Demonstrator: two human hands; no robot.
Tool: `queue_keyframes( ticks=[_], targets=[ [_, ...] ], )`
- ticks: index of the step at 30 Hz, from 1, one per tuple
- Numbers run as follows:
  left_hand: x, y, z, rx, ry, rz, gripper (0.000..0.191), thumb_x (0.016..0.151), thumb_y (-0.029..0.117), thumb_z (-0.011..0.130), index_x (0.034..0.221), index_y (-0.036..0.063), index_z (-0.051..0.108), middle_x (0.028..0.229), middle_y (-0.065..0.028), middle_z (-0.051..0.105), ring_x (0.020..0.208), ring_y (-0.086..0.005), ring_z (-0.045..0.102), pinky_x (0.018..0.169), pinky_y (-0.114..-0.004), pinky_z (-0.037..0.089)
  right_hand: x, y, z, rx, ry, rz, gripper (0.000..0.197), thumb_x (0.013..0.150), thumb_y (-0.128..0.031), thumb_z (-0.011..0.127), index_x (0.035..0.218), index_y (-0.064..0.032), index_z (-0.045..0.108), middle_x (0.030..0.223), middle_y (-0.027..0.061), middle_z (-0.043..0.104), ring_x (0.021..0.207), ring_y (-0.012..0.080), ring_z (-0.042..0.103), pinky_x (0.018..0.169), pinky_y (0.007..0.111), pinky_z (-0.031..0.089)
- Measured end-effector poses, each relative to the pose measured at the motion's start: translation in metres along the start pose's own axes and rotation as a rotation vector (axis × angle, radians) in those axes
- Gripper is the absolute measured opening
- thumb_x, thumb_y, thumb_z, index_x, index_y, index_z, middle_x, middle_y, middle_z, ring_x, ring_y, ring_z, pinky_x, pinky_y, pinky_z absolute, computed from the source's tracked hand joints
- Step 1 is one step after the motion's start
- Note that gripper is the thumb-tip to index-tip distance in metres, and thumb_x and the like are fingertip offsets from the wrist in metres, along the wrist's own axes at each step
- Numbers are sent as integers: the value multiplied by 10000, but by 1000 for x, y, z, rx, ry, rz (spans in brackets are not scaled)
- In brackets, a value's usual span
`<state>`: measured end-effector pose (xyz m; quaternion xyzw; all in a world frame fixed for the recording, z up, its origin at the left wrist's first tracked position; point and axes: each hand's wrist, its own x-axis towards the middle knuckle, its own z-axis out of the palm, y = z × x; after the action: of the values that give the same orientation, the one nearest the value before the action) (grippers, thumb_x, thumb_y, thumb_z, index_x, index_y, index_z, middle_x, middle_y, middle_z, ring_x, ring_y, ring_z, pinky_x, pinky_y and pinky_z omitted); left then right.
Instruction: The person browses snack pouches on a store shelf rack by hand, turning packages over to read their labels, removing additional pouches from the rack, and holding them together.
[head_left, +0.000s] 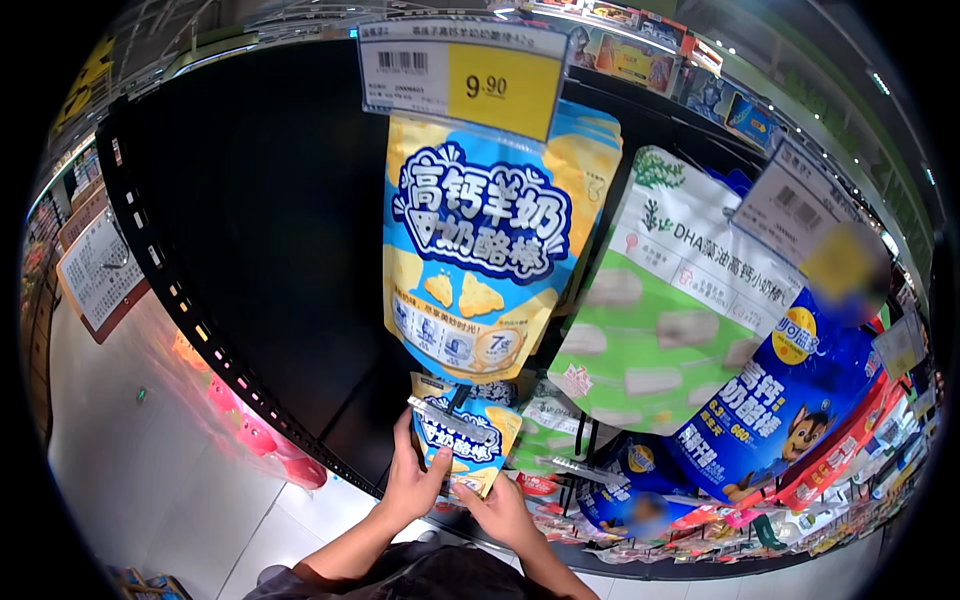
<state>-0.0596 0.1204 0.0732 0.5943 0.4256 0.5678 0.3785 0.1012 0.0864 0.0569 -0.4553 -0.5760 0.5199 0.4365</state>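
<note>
A blue and yellow snack pouch (459, 442) hangs on the lower display hook, behind a clear plastic label holder (448, 417). My left hand (414, 474) grips its left side, thumb on the front and fingers along the edge. At the lower right corner, my right hand (501, 510) pinches the same pouch, with the fingers partly hidden behind it. Directly above hangs a larger-looking pouch of the same design (480, 240), closer to the camera. A white and yellow price tag (465, 79) covers its top.
Right of the pouches hang a green and white snack pouch (660, 307) and blue snack bags (757, 412). Lower hooks carry more green pouches (551, 431). The black display panel (262, 225) rises at left. Pink packages in clear wrap (259, 431) stand beyond its edge, above pale floor tiles (187, 495).
</note>
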Motion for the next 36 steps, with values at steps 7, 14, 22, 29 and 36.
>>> queue_keyframes(
  ticks=[7, 14, 22, 29, 36],
  targets=[
    [-19, 4, 4, -86, -2, 22, 717, 943, 38, 544, 1491, -11, 83, 1387, -240, 397, 1274, -268, 445, 1088, -380, 339, -10, -9, -2, -133, 22, -96, 348, 920, -219, 682, 1179, -3, 596, 1060, 143, 698, 936, 258, 682, 811, 359, 514],
    [-50, 14, 9, -182, 73, 1, 774, 935, 101, 597, 1481, -2, 58, 1366, -211, 393, 1246, -240, 461, 1069, -369, 366, -32, -12, -8, -130, -21, -171, 266, 909, -113, 694, 1137, 7, 631, 1074, 91, 685, 950, 138, 634, 832, 288, 495],
    [-101, -2, 13, -136, 229, 206, 1020, 874, 336, 709, 1438, 114, -111, 1373, -246, 299, 1224, -291, 430, 1046, -416, 349, -70, -8, -10, -159, -89, -301, 401, 879, -185, 713, 1201, 21, 591, 1190, 191, 613, 1040, 345, 607, 916, 390, 471],
    [-123, -12, 30, -23, 135, 148, 1135, 738, 585, 789, 1400, 143, -21, 1304, -196, 395, 1074, -252, 529, 910, -364, 458, -91, -19, -36, -265, -55, -520, 473, 839, -201, 748, 1239, 11, 610, 1219, 152, 608, 1064, 316, 619, 896, 374, 499],
    [-116, 3, 48, -219, 142, 132, 1155, 668, 588, 837, 1401, 164, 52, 1098, -125, 465, 838, -227, 582, 703, -332, 511, -120, -135, -116, -278, 25, -923, 453, 825, -249, 747, 1170, 24, 635, 1191, 168, 621, 1020, 337, 634, 835, 426, 518]
  ],
)
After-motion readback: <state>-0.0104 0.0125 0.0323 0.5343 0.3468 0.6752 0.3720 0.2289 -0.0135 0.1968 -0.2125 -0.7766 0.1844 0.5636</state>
